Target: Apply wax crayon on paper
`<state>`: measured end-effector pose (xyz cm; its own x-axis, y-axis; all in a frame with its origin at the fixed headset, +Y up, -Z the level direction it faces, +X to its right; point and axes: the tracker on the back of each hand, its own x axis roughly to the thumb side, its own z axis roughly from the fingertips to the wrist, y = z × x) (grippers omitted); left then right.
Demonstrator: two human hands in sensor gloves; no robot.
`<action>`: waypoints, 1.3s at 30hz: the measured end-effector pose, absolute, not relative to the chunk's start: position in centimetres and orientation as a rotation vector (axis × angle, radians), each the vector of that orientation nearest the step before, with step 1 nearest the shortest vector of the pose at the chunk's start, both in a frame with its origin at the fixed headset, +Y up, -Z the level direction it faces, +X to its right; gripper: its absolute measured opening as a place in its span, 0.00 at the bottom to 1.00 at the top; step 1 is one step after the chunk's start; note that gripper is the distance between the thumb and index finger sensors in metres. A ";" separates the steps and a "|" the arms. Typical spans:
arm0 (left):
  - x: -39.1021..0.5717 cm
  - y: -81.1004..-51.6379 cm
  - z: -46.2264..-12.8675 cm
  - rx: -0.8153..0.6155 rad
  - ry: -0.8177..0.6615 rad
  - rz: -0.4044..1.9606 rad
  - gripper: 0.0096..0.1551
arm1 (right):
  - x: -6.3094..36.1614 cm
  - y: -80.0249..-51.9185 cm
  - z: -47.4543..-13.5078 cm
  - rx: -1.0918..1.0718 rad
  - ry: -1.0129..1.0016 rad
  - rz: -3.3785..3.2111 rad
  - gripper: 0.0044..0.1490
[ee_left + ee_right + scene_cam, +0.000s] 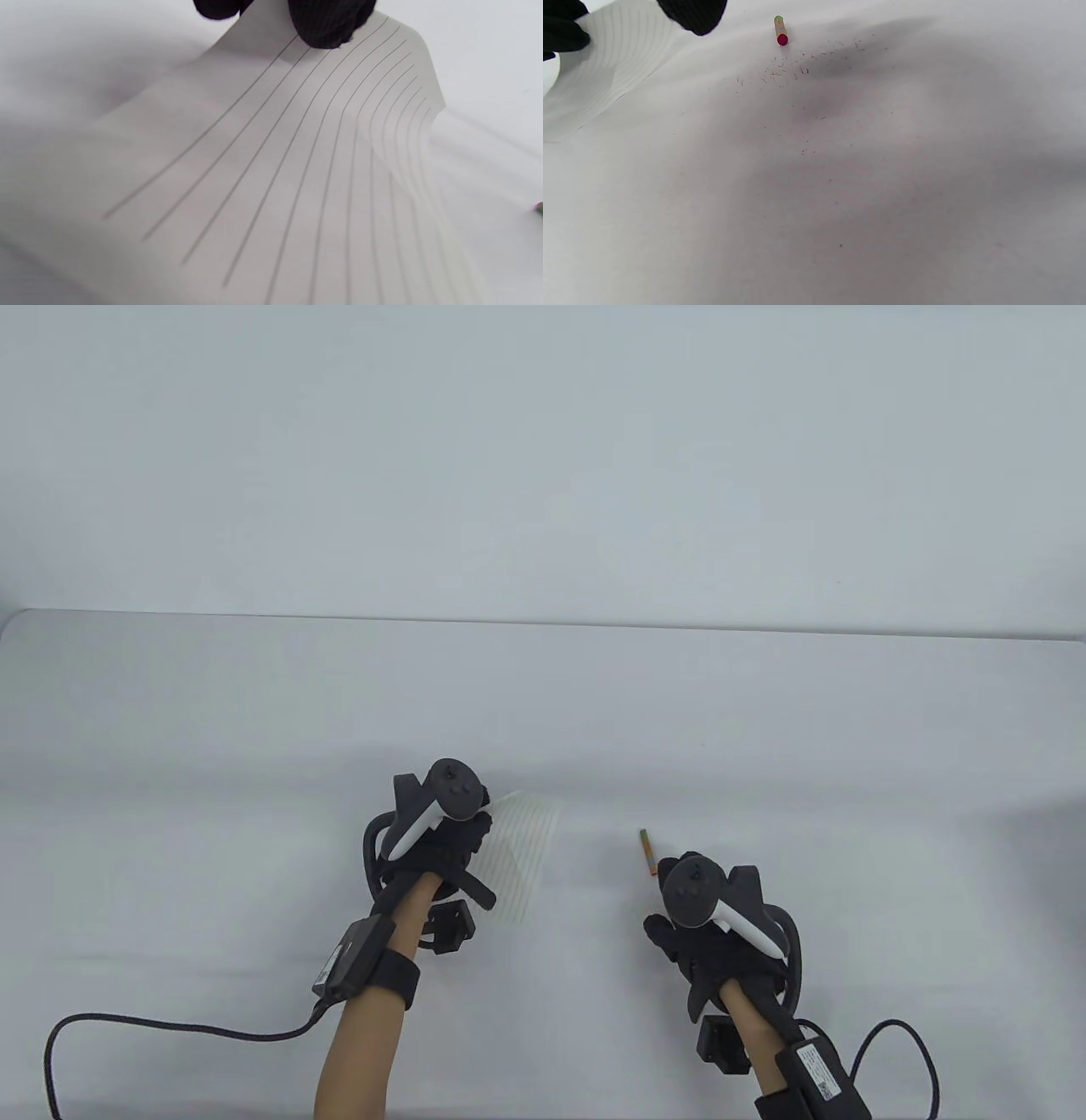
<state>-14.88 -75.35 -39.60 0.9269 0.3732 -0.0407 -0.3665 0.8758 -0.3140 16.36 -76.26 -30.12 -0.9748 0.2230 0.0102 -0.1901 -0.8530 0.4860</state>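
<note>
Crayon (648,853) lies loose on counter (764,712) at lower centre-right of table view, long axis running up-frame, lower end just beside right hand (708,916), untouched; that hand nearer. Right fingers' spread: cannot tell. Short waxy stick, paper wrapper, red tip. Lined paper (271,169), thin, curled, pinched by left hand (437,836) fingers (326,23). Red crumbs (793,72) nearby.

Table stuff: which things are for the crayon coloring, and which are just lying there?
For the job:
lined paper, gripped by the left hand
crayon, lying untouched near the right hand

Just lying about:
crayon crumbs on the table
</note>
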 end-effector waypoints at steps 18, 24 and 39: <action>-16.0 -68.6 -32.6 -0.139 -0.339 0.720 0.22 | 16.2 -76.6 -29.8 0.120 0.745 2.854 0.47; -15.6 -69.5 -31.6 -0.139 -0.357 0.828 0.24 | 16.3 -76.8 -29.8 0.108 0.766 2.853 0.47; -12.5 -76.4 -31.1 -0.342 -0.310 0.742 0.40 | 16.3 -76.9 -29.7 0.107 0.814 2.832 0.47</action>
